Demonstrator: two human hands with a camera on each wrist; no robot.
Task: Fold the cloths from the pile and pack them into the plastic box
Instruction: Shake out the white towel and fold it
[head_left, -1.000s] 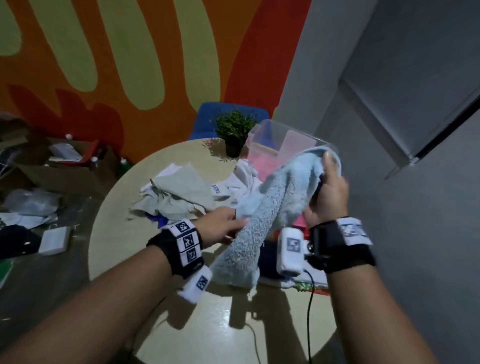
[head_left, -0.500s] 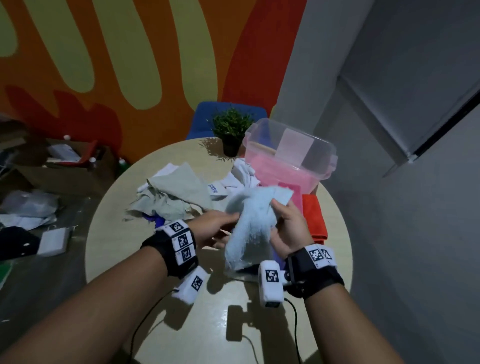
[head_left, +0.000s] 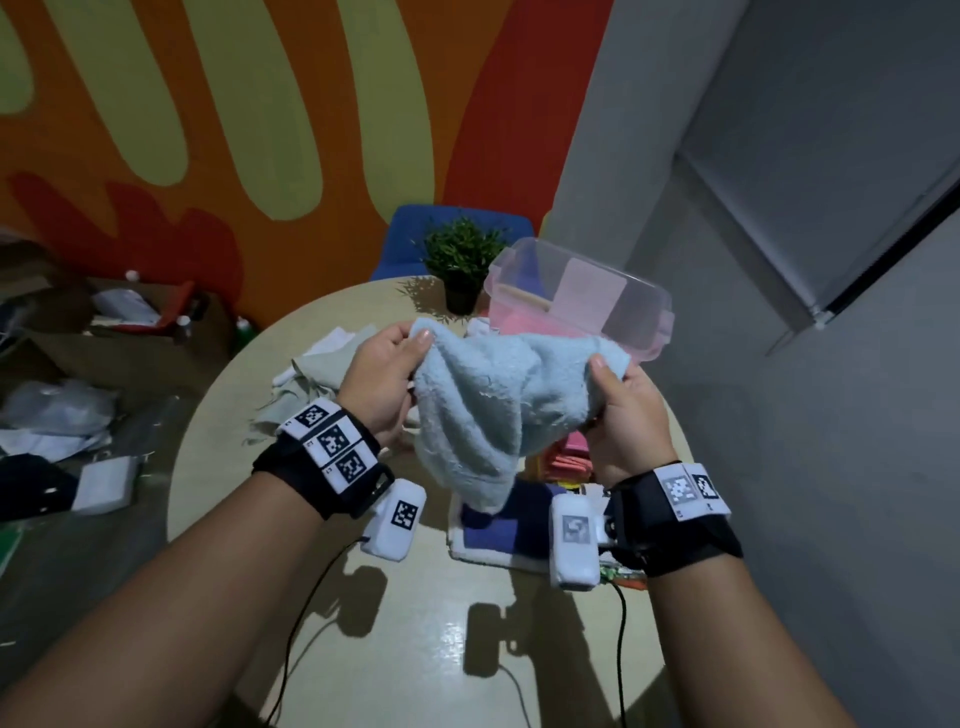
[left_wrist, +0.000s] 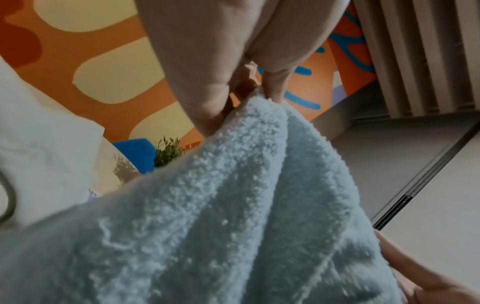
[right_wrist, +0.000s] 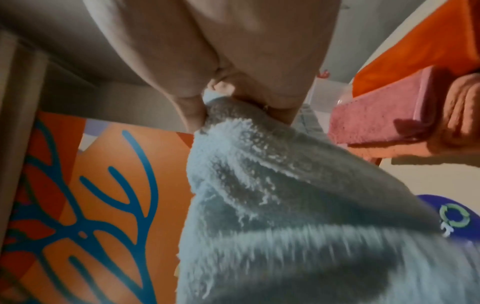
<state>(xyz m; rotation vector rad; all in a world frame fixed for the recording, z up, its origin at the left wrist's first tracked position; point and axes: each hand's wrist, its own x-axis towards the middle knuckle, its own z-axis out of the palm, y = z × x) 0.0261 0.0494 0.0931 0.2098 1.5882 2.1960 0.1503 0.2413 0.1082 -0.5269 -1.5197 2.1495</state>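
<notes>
A light blue terry cloth (head_left: 488, 405) hangs in the air above the round table (head_left: 415, 634), stretched between both hands. My left hand (head_left: 387, 376) pinches its left top corner and my right hand (head_left: 621, 410) pinches the right one; the middle sags down. Both wrist views are filled by the blue cloth (left_wrist: 233, 216) (right_wrist: 298, 216) below the pinching fingers. The clear plastic box (head_left: 582, 306) stands at the table's far right with pink cloth inside. A pile of pale cloths (head_left: 306, 374) lies left of my hands.
Folded pink and orange cloths (head_left: 569, 457) and a white-edged blue cloth (head_left: 493, 535) lie under my hands. A small potted plant (head_left: 462, 265) stands beside the box, a blue chair (head_left: 410, 234) behind it. Clutter covers the floor at left. A grey wall is close on the right.
The blue cloth hung bunched from my right hand by the box, then was gathered low between both hands. Now both hands have risen and spread, stretching it out by its top corners.
</notes>
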